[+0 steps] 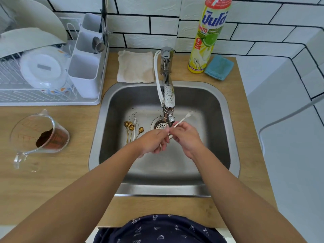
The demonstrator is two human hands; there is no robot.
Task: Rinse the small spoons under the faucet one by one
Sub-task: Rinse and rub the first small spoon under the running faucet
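Note:
Both my hands meet over the steel sink [217, 106], just under the chrome faucet [168, 100]. My right hand [186, 137] pinches a thin white spoon [183, 118] whose bowl points up and to the right past the faucet's nozzle. My left hand [154, 139] has its fingers curled round a pale thin handle [160, 145], and its fingertips touch the right hand's. Several small gold spoons [130, 128] lie on the sink floor to the left of the drain [160, 126], with one silver spoon among them.
A white dish rack [52, 100] with plates and a cutlery holder stands at the left. A tipped glass measuring jug [40, 135] with brown powder lies on the wooden counter. A folded cloth [135, 66], a dish-soap bottle [208, 35] and a blue sponge [219, 67] sit behind the sink.

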